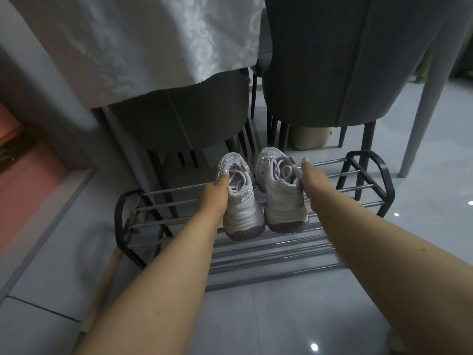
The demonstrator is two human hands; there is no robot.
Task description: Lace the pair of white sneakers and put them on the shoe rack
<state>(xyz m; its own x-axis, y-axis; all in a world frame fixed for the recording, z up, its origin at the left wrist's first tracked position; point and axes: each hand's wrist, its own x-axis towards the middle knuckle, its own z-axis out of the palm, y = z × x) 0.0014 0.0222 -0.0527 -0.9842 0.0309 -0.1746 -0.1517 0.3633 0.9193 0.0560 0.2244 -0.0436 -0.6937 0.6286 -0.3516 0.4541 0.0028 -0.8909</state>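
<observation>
Fingers of the left hand (pixel 214 192) grip the collar of the left sneaker (pixel 239 196), thumb on its laces; the right hand (pixel 308 180) clasps the right sneaker (pixel 281 190) from the side. Both laced sneakers sit on the shoe rack (pixel 363 187), toes toward a grey chair (pixel 332 60).

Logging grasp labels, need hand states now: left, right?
Left hand: grips the left sneaker, thumb inside its opening.
Right hand: holds the right sneaker at its outer side.
</observation>
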